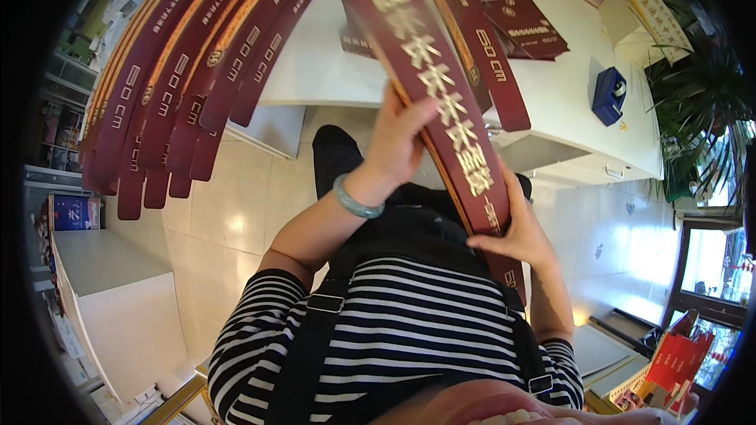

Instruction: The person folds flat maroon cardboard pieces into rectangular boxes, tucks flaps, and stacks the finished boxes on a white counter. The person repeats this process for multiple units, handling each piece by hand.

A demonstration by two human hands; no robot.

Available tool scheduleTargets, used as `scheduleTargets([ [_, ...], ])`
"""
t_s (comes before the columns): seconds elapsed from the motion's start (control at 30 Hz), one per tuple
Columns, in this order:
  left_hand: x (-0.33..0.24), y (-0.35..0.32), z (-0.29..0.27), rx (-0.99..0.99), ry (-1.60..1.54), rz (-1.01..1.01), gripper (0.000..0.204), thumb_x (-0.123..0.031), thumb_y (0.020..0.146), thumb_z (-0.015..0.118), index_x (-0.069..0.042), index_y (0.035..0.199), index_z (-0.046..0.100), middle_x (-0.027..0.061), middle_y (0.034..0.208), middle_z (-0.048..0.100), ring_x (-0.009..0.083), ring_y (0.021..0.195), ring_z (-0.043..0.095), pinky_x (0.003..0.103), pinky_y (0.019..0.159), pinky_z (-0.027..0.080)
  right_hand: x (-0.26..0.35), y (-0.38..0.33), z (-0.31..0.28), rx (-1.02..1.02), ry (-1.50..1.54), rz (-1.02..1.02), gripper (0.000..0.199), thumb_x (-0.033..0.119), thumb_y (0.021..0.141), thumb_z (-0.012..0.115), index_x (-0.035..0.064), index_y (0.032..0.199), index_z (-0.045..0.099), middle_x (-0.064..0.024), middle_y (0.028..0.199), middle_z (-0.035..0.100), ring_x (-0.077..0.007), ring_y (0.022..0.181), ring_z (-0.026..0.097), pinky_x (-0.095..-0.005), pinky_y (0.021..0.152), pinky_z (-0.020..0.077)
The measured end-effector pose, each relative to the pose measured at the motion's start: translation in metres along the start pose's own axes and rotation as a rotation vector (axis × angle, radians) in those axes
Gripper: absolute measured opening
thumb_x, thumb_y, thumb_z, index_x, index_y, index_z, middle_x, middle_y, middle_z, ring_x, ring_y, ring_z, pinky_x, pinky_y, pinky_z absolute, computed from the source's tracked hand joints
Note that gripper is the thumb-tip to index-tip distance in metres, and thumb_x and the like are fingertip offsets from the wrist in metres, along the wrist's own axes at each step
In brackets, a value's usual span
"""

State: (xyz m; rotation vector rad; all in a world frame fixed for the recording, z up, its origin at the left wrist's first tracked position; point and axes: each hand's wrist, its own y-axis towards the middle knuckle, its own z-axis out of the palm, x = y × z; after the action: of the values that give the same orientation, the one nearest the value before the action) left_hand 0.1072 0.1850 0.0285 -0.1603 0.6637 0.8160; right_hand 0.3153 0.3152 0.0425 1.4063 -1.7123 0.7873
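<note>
A long, flat maroon box [461, 122] with pale gold lettering slants across the front of my body. Its far end rises over the white table, and its near end reaches my striped shirt. My left hand [398, 138], below a pale green bangle, grips the box's left edge about midway, thumb on top. Lower down, my right hand [521, 228] holds the right edge, with its thumb across the face. The fingers beneath the box are partly hidden. Just right of it, another long maroon box [504, 86] lies on the table and juts past the front edge.
Several similar long boxes [169, 79] overlap at the left, their ends overhanging the white table [311, 71]. Flat maroon packages [524, 27] are stacked at the back right, with a blue tape dispenser [608, 98] farther right. A leafy plant [697, 114] borders the table's right end.
</note>
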Motion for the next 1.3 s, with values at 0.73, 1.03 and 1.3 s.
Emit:
scheduleTargets([
  [0.73,-0.053,0.132,-0.139,-0.278,0.941,0.112,0.038,-0.038,0.099,0.064,-0.001,0.11,0.06,0.0071,0.101,0.069,0.0153,0.1,0.062,0.03,0.088,0.047,-0.094,-0.011,-0.012,-0.12,0.563,0.212,0.096,0.042,0.083,0.082,-0.0017,0.153,0.033,-0.0066,0.139,0.055,-0.0159,0.128,0.049,-0.0316,0.109,0.0374],
  [1.03,-0.004,0.094,-0.129,-0.374,1.175,0.305,0.038,-0.031,0.097,0.061,0.006,0.102,0.063,0.0182,0.092,0.071,0.0263,0.081,0.066,0.036,0.078,0.053,-0.104,-0.023,-0.009,-0.162,0.594,0.152,0.089,0.04,0.088,0.077,-0.0028,0.152,0.032,-0.0063,0.141,0.053,-0.0134,0.129,0.046,-0.0301,0.109,0.0353],
  [1.3,-0.043,0.098,-0.115,-0.183,0.5,0.159,0.027,-0.022,0.105,0.05,0.0,0.114,0.063,0.0081,0.11,0.068,0.0144,0.1,0.062,0.031,0.091,0.048,-0.105,-0.041,-0.022,-0.213,0.577,0.178,0.09,0.045,0.087,0.076,-0.0041,0.151,0.035,-0.0068,0.141,0.053,-0.0142,0.129,0.045,-0.0309,0.111,0.0336],
])
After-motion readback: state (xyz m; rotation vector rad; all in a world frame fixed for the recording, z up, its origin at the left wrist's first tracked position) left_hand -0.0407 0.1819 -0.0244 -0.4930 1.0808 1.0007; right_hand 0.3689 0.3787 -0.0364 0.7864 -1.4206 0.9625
